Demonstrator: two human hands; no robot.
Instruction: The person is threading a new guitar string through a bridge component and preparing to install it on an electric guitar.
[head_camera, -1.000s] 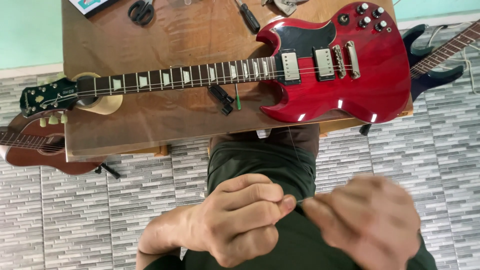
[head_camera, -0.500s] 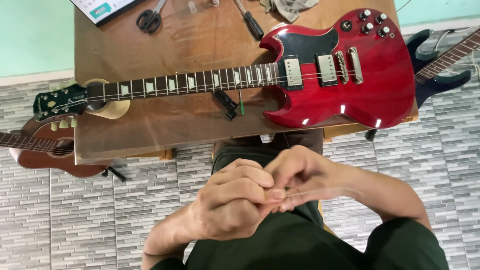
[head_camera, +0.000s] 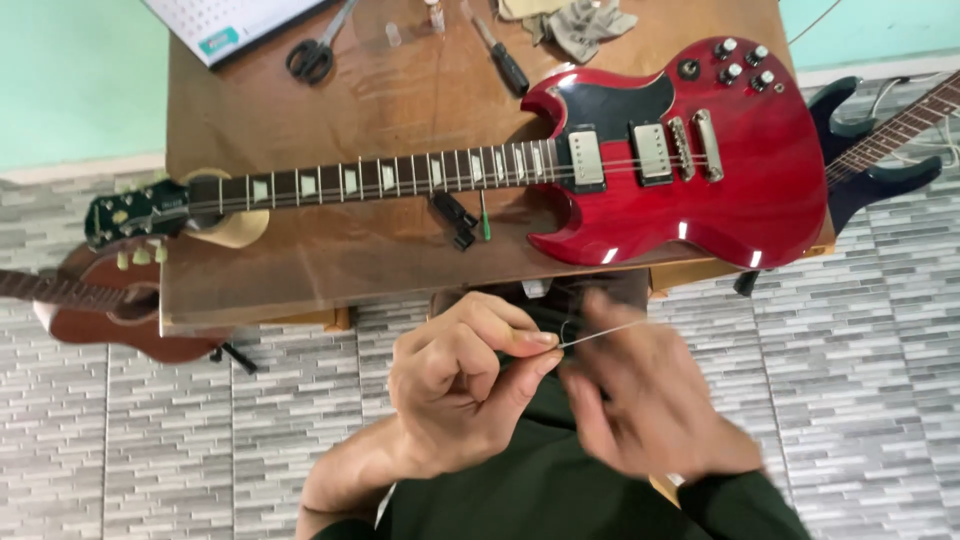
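Two hands: worked close above lap, fingertips nearly meeting.
L hand: pinched thin guitar string btwn thumb & forefinger.
R hand: blurred, at string's other end; grip can't tell.
Table: bore red electric guitar, beyond hands.
Far edge: scissors, screwdriver.

We see a brown wooden table with a red guitar, scissors and a screwdriver on it.
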